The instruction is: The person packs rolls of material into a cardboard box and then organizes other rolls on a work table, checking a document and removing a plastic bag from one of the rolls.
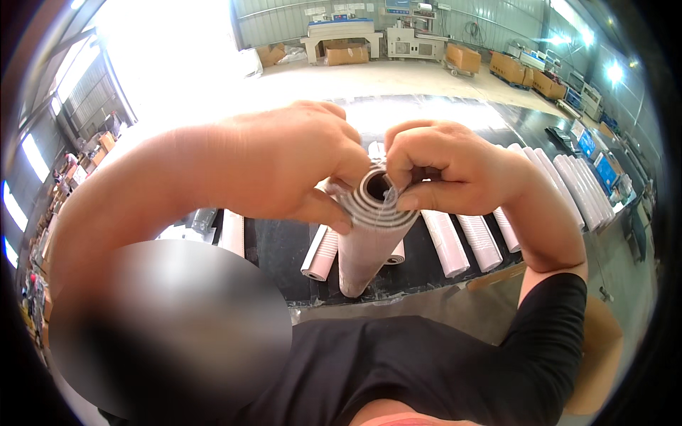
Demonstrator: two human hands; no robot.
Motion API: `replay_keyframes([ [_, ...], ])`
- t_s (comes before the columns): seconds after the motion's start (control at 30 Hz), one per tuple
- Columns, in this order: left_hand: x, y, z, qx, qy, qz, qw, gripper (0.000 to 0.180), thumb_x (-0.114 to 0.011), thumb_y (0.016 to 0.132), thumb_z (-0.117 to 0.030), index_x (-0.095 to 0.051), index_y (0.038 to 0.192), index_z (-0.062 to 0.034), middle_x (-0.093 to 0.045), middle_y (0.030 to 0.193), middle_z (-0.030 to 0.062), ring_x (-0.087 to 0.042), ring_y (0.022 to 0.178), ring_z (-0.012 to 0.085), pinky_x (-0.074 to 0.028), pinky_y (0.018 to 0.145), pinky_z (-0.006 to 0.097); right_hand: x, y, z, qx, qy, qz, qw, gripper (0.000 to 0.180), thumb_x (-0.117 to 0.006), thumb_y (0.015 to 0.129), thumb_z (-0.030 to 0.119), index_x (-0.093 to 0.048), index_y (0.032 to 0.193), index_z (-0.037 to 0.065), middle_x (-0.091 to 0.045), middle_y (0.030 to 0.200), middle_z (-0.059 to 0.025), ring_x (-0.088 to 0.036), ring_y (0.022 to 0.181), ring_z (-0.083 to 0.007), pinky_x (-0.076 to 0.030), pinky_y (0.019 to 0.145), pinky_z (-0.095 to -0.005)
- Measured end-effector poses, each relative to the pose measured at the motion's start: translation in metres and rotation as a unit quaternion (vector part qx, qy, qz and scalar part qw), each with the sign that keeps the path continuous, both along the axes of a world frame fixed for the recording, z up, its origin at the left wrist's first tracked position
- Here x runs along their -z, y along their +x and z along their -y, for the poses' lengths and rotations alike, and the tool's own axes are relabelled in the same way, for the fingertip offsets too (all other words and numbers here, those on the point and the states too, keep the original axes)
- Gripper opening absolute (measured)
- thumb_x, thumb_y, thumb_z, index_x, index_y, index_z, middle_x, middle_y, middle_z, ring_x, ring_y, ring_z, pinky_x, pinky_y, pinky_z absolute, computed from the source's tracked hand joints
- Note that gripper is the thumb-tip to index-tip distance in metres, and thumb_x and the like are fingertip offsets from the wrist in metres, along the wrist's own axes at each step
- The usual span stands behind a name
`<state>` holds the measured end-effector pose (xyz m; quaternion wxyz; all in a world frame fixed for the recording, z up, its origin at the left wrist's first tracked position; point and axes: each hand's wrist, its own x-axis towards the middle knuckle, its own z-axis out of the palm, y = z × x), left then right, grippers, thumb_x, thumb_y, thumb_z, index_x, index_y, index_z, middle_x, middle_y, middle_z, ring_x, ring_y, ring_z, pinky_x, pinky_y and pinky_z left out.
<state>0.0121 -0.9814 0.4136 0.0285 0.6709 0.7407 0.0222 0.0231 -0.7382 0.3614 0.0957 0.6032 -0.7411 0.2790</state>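
Note:
I hold a pale pink-and-white roll (369,241) upright in front of my chest, its hollow open end facing me. My left hand (291,167) grips the roll's upper left side, thumb pressed along its rim. My right hand (444,170) pinches a thin clear film at the roll's top edge, fingers curled over the core opening. The roll's lower end hangs over the black table (284,248).
Several similar wrapped rolls (462,241) lie side by side on the black table, more in a row at the right (575,184). Cardboard boxes (508,67) and a white machine (341,32) stand across the workshop floor. A blurred patch covers the lower left.

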Motion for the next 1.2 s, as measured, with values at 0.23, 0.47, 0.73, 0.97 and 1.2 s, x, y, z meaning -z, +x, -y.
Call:
replay_keyframes([
  [0.23,0.035,-0.011,0.027,-0.038,0.165,-0.171,0.971,0.037,-0.073,0.08,-0.019,-0.045,0.061,-0.0053,-0.048,0.072,0.0092,-0.056,0.087,0.0291,-0.046,0.072,0.038,0.017,0.007,-0.028,0.029,-0.053,0.029,0.998,0.017,-0.07,0.087,0.01,-0.055,0.088,0.002,-0.051,0.084,-0.0053,-0.048,0.068,-0.0148,-0.042,0.06,-0.0277],
  [0.47,0.08,-0.107,0.003,-0.02,0.218,-0.039,0.975,0.038,-0.062,0.089,-0.02,-0.049,0.06,-0.0001,-0.05,0.069,0.0129,-0.052,0.077,0.0316,-0.044,0.077,0.044,0.023,-0.008,0.004,-0.032,-0.074,0.004,0.997,0.018,-0.069,0.091,0.018,-0.058,0.091,0.004,-0.049,0.102,-0.0106,-0.046,0.077,-0.0152,-0.041,0.071,-0.0272],
  [0.73,0.138,-0.17,-0.059,0.067,0.167,0.373,0.91,0.033,-0.07,0.089,-0.017,-0.066,0.12,-0.0081,-0.066,0.117,0.0116,-0.059,0.112,0.0195,-0.046,0.097,0.034,0.034,-0.014,0.019,-0.002,-0.127,0.04,0.991,0.007,-0.065,0.09,0.005,-0.058,0.092,0.004,-0.053,0.109,-0.0096,-0.052,0.086,-0.0168,-0.044,0.076,-0.0288],
  [0.97,0.051,-0.084,0.024,-0.1,0.395,0.052,0.912,0.052,-0.048,0.073,0.01,-0.05,0.123,0.0001,-0.063,0.1,0.0069,-0.058,0.11,0.0203,-0.042,0.105,0.038,0.051,-0.041,0.005,0.049,-0.199,0.246,0.947,0.022,-0.054,0.091,-0.003,-0.056,0.112,0.001,-0.055,0.098,-0.0039,-0.056,0.086,-0.0123,-0.049,0.078,-0.0258],
  [1.2,0.044,-0.052,0.03,-0.114,0.311,-0.03,0.943,0.065,-0.045,0.066,0.006,-0.048,0.13,0.0013,-0.063,0.092,0.0086,-0.059,0.11,0.0226,-0.042,0.105,0.037,0.049,-0.058,0.027,0.147,-0.135,0.19,0.961,0.033,-0.057,0.091,0.0,-0.053,0.123,0.0,-0.062,0.102,-0.0093,-0.06,0.083,-0.0138,-0.05,0.073,-0.0264],
])
